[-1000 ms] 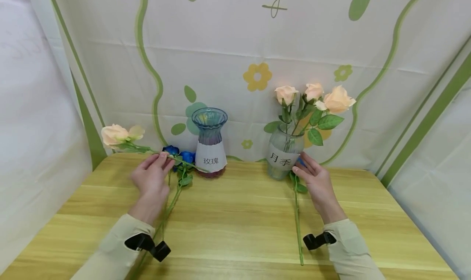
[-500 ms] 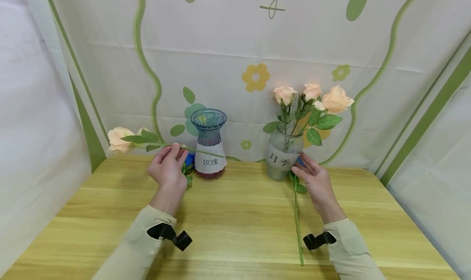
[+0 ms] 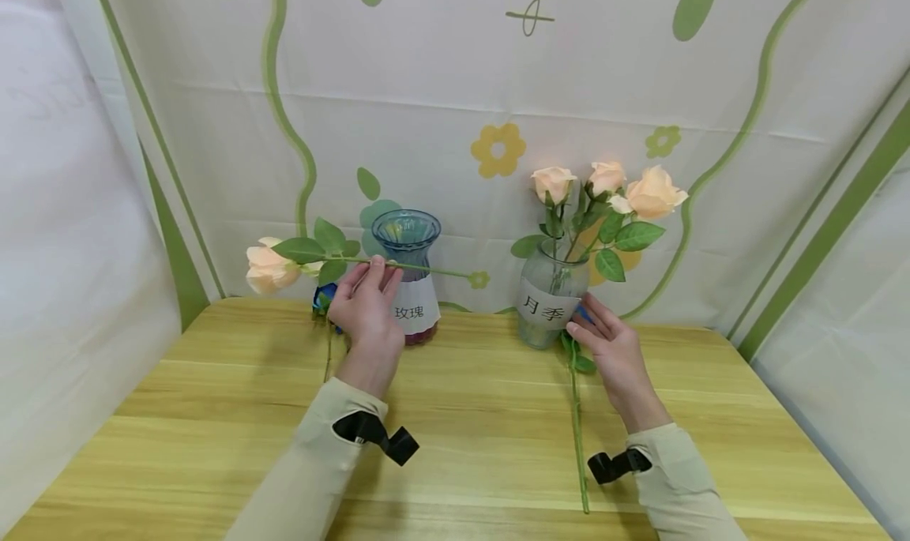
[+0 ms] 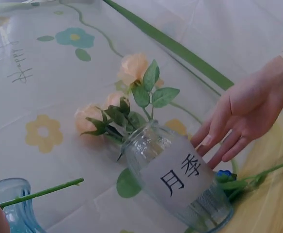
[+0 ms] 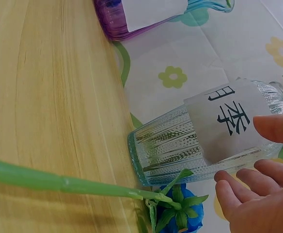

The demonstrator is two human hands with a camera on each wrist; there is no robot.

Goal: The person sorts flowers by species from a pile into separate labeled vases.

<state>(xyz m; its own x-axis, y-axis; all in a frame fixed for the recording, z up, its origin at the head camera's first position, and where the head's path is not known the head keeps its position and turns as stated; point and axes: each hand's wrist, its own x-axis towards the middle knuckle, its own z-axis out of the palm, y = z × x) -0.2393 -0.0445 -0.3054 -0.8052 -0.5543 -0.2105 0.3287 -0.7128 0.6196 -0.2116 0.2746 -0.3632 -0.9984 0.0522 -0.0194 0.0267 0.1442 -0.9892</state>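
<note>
My left hand [image 3: 371,287] pinches the green stem of a peach rose [image 3: 268,271] and holds it level in the air, bloom to the left, in front of the blue-purple vase [image 3: 407,280]. The cut stem end [image 4: 40,192] points toward the clear glass vase [image 3: 546,302], which holds three peach roses [image 3: 604,187]. My right hand [image 3: 600,329] rests with straight fingers beside that vase's label, holding nothing. A blue flower [image 5: 181,222] lies under this hand, its long stem [image 3: 576,430] running toward me on the table.
More blue flowers [image 3: 324,298] lie on the wooden table [image 3: 483,415] behind my left hand. A white cloth with green and yellow flower prints [image 3: 498,148] hangs close behind both vases. White sheets close in the left and right sides.
My left hand has lifted the peach rose off the table and carried it up and to the right, in front of the blue-purple vase. My right hand has stayed by the clear vase.
</note>
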